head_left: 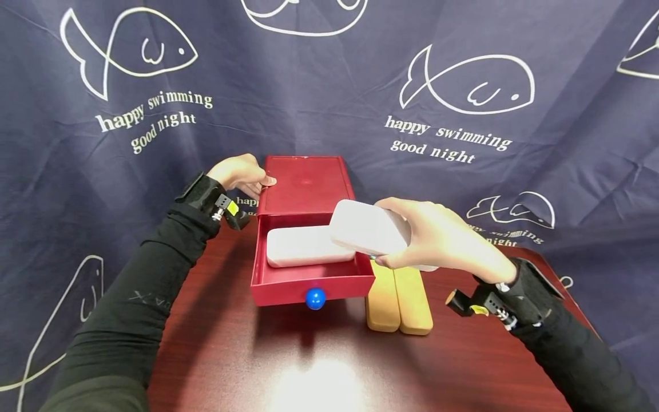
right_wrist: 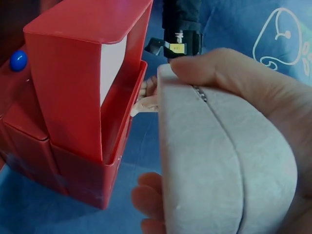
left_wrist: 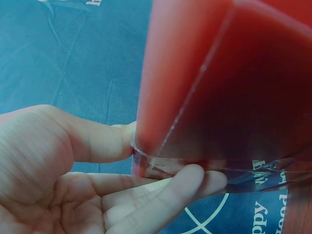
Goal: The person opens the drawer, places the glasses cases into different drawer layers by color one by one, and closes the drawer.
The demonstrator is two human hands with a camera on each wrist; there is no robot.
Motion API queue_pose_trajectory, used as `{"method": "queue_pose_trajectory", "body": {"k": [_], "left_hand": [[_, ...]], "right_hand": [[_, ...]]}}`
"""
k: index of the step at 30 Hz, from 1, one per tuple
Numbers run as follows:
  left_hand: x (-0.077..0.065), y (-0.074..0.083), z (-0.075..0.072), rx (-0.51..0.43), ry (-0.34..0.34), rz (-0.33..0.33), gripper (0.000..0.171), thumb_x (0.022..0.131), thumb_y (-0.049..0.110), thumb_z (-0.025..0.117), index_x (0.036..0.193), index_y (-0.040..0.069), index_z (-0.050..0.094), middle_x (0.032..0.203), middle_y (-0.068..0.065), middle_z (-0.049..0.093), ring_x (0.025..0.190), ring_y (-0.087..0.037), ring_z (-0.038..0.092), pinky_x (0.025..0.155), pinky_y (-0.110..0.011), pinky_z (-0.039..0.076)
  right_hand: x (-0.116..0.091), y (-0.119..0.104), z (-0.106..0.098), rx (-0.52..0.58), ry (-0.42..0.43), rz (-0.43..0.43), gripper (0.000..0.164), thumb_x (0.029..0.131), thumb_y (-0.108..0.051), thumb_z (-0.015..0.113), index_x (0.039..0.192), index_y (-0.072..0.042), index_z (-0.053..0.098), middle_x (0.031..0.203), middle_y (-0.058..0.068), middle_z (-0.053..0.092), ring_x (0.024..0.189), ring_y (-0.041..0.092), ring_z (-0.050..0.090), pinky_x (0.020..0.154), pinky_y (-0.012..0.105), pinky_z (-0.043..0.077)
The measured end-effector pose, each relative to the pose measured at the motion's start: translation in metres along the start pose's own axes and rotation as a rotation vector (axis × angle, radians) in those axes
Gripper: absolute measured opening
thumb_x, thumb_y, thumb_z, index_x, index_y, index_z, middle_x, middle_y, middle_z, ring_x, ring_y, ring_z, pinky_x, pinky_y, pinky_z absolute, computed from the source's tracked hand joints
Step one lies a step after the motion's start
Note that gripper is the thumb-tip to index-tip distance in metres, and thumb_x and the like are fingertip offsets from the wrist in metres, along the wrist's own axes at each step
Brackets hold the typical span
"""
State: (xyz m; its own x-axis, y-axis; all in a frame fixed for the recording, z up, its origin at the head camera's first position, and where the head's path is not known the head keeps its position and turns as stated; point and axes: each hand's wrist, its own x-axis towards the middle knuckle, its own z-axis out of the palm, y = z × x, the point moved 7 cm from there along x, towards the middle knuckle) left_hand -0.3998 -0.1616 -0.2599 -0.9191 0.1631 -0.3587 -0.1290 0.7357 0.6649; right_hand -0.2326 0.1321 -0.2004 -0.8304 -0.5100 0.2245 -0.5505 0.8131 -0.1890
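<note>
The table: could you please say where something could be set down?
Bare table lies before the drawer, between it and the left sleeve, and between the yellow blocks and right sleeve. Crowded: the drawer's right, by yellow blocks and right hand.

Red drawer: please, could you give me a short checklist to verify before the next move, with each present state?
1. Drawer pulled open: ok.
2. Left hand gripping the red box: ok.
3. Right hand gripping the held white block: ok.
4. Drawer empty: not ok, another white block lies inside.
5. Enough room for both blocks: cannot tell, the held one hides part.
</note>
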Motion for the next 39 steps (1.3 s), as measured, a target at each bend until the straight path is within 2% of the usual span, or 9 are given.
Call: {"method": "queue_pose_trajectory", "body": {"k": [10,15,23,30,35,39], "left_hand": [[0.001,-0.001,0.0,0.011,-0.002,-0.004,0.045,0.091,0.02,0.057,0.118,-0.014,0.046,0.109,-0.027,0.06,0.086,-0.025,0.066,0.083,-0.04,0.052],[0.002,-0.001,0.0,0.022,-0.002,-0.003,0.046,0.09,0.02,0.057,0.119,-0.014,0.046,0.108,-0.026,0.061,0.086,-0.026,0.067,0.081,-0.039,0.052],[-0.001,-0.001,0.001,0.001,-0.015,-0.008,0.044,0.091,0.019,0.056,0.118,-0.014,0.046,0.106,-0.024,0.062,0.083,-0.024,0.067,0.087,-0.042,0.05],[-0.001,-0.002,0.001,0.001,-0.044,0.006,0.045,0.092,0.019,0.055,0.119,-0.015,0.045,0.113,-0.028,0.058,0.087,-0.026,0.066,0.088,-0.042,0.049],[-0.002,-0.001,0.0,0.018,-0.029,-0.001,0.047,0.091,0.022,0.055,0.12,-0.014,0.045,0.111,-0.027,0.059,0.088,-0.027,0.066,0.089,-0.042,0.048],[-0.002,0.0,0.001,0.02,-0.029,-0.002,0.048,0.092,0.021,0.055,0.122,-0.014,0.044,0.112,-0.028,0.058,0.09,-0.029,0.065,0.088,-0.042,0.049]], "right_hand": [[0.013,-0.009,0.014,-0.08,-0.116,-0.047,0.067,0.054,-0.049,0.078,0.114,-0.031,0.055,0.088,-0.016,0.057,0.073,0.011,0.052,0.06,0.027,0.044],[0.017,-0.012,0.018,-0.071,-0.174,-0.08,0.067,0.054,-0.05,0.078,0.114,-0.031,0.056,0.088,-0.016,0.058,0.073,0.01,0.054,0.061,0.027,0.045],[0.027,-0.021,0.021,-0.019,-0.305,-0.183,0.058,0.059,-0.046,0.078,0.111,-0.03,0.056,0.091,-0.015,0.058,0.076,0.008,0.054,0.063,0.025,0.047],[0.037,-0.024,0.029,-0.038,-0.401,-0.19,0.059,0.06,-0.049,0.077,0.109,-0.027,0.054,0.09,-0.012,0.058,0.076,0.008,0.054,0.064,0.025,0.047],[0.045,-0.025,0.032,-0.078,-0.469,-0.187,0.061,0.06,-0.05,0.077,0.111,-0.025,0.054,0.088,-0.011,0.058,0.078,0.009,0.053,0.066,0.026,0.046],[0.048,-0.027,0.035,-0.061,-0.528,-0.196,0.059,0.06,-0.049,0.078,0.108,-0.025,0.055,0.087,-0.01,0.058,0.079,0.01,0.052,0.067,0.026,0.046]]}}
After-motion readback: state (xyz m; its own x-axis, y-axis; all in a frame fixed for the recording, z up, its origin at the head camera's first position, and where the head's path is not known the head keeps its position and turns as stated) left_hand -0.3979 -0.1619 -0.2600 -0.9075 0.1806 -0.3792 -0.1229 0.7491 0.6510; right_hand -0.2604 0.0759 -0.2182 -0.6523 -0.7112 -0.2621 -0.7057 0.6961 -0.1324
